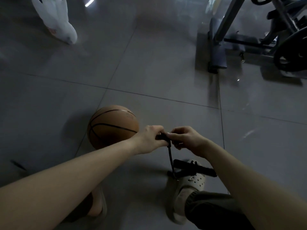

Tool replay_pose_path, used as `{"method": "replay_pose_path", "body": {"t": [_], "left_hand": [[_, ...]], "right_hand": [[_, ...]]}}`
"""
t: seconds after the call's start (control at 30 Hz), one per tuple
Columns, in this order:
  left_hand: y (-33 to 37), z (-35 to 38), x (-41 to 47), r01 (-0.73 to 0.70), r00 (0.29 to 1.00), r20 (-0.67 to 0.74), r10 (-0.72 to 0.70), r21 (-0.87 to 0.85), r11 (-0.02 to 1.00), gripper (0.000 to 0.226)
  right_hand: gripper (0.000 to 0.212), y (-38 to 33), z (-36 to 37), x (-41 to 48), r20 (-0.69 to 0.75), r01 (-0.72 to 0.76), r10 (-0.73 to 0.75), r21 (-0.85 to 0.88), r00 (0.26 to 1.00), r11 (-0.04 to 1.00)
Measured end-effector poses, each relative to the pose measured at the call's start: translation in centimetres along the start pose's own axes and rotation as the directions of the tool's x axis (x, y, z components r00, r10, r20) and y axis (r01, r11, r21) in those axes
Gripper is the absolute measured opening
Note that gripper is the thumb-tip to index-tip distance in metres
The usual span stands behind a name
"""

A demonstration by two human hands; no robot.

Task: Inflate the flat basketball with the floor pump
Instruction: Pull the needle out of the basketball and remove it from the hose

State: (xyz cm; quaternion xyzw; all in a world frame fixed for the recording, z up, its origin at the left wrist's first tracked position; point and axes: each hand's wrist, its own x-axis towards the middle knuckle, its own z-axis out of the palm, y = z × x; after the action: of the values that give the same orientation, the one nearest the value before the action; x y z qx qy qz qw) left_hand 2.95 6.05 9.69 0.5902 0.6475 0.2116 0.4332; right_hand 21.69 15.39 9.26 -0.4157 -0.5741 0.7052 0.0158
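Note:
An orange basketball (pixel 113 126) rests on the grey tiled floor just left of my hands. My left hand (pixel 152 139) and my right hand (pixel 186 138) meet in front of me, both pinching the black end piece of the pump hose (pixel 169 155). The braided hose hangs down from my fingers to the black floor pump (pixel 194 168), which lies near my right foot. What sits between my fingertips is too small and dark to make out.
A white bird (pixel 58 22) stands on the floor at the far left. Dark exercise equipment (pixel 249 40) with a flywheel fills the far right. My feet in light clogs (pixel 187 188) are planted below my arms.

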Motion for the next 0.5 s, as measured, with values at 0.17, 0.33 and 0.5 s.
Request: {"method": "replay_pose_path", "body": {"t": [0.17, 0.33, 0.5], "left_hand": [[0.9, -1.6, -0.4, 0.09, 0.994, -0.022, -0.104, -0.341, 0.936, 0.012], [1.0, -1.9, -0.5, 0.1, 0.993, -0.036, -0.116, -0.303, 0.948, 0.005], [1.1, -2.6, -0.2, 0.132, 0.991, 0.014, -0.131, -0.152, 0.98, 0.009]], "right_hand": [[0.03, 0.0, -1.3, -0.4, -0.022, 0.008, -0.008, 0.029, 1.0, 1.0], [0.032, -0.2, -1.1, -0.5, -0.022, 0.011, -0.01, 0.051, 1.0, 0.999], [0.031, -0.3, -1.5, -0.8, -0.038, 0.039, -0.039, 0.004, 0.999, 0.999]]}}
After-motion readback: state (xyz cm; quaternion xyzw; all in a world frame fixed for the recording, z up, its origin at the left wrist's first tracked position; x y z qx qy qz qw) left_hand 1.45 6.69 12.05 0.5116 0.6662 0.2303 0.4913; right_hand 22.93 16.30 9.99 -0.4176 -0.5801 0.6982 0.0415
